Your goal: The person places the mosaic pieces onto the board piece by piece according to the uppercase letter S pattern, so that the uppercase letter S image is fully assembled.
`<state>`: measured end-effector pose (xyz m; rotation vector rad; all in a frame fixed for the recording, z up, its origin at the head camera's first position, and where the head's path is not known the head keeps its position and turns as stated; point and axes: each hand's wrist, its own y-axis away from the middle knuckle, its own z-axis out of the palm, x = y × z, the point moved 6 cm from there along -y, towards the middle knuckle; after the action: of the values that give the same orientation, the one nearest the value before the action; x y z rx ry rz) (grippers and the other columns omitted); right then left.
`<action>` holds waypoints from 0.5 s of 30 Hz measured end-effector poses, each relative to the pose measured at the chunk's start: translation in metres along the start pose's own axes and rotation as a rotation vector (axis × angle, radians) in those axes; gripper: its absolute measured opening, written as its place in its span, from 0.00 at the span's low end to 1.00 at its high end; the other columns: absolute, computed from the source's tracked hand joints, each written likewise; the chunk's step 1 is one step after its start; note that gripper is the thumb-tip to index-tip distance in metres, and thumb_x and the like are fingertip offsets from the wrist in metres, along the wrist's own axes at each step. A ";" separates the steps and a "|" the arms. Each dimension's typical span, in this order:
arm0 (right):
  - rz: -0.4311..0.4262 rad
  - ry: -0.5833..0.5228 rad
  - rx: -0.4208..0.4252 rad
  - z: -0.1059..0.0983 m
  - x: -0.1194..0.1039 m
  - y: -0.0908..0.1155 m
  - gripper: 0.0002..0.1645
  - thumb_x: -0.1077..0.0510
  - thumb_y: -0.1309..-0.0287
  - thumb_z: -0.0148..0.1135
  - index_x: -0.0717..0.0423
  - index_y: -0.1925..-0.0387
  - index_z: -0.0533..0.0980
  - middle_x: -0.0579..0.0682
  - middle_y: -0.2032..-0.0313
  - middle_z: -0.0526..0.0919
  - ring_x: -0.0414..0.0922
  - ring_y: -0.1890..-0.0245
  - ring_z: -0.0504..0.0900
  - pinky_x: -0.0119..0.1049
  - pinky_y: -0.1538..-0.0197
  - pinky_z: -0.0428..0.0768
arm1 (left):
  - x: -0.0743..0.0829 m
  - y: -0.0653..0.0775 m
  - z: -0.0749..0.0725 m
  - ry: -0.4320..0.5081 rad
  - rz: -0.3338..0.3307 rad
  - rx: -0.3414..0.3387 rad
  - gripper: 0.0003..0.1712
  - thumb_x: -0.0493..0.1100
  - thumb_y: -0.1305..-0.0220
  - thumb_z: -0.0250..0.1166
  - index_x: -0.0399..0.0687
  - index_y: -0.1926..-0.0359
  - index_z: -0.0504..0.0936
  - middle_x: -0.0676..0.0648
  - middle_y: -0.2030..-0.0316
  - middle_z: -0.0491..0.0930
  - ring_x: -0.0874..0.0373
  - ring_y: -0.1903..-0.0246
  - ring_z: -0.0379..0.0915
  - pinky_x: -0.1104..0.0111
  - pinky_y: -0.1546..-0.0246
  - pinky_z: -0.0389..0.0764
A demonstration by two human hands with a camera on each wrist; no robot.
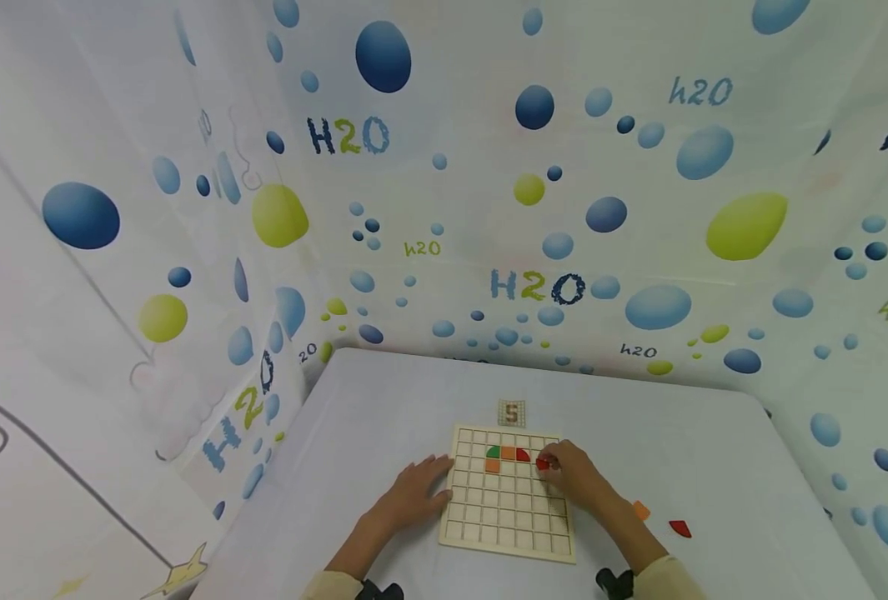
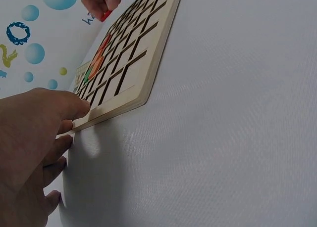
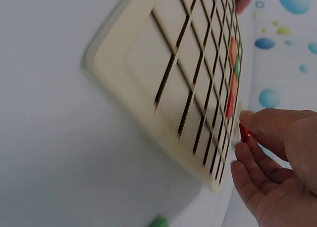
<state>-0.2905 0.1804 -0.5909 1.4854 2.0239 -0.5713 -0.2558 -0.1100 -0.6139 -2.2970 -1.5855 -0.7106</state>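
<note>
A pale wooden grid board point(image 1: 507, 525) lies on the white table. My left hand point(image 1: 416, 492) rests at its left edge, fingers spread and the thumb against the rim in the left wrist view. Between thumb and fingertips, my right hand point(image 1: 573, 475) pinches a small red piece point(image 3: 243, 133) over the board's upper right cells. In the grid sit a green quarter-round piece point(image 1: 494, 452), an orange square point(image 1: 508, 453) and a red quarter-round piece point(image 1: 523, 455) in one row. Another orange square point(image 1: 492, 467) is just below the green one.
A small card with an S-like pattern point(image 1: 512, 413) lies beyond the board. Right of the board, beside my right forearm, are a loose orange piece point(image 1: 641, 510) and a red piece point(image 1: 680, 528). A green piece point(image 3: 158, 222) shows at the right wrist view's bottom edge. A patterned curtain point(image 1: 459, 192) hangs behind the table.
</note>
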 end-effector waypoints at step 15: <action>-0.192 -0.035 -0.073 0.054 -0.054 -0.009 0.04 0.67 0.33 0.69 0.59 0.58 0.83 0.49 0.57 0.82 0.45 0.57 0.80 0.37 0.57 0.84 | 0.000 0.000 0.000 0.004 0.022 0.006 0.33 0.50 0.26 0.64 0.45 0.25 0.72 0.41 0.26 0.73 0.38 0.24 0.63 0.38 0.23 0.61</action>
<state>-0.2763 0.1052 -0.5961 1.2389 2.1508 -0.5887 -0.2565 -0.1104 -0.6138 -2.3041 -1.5559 -0.7034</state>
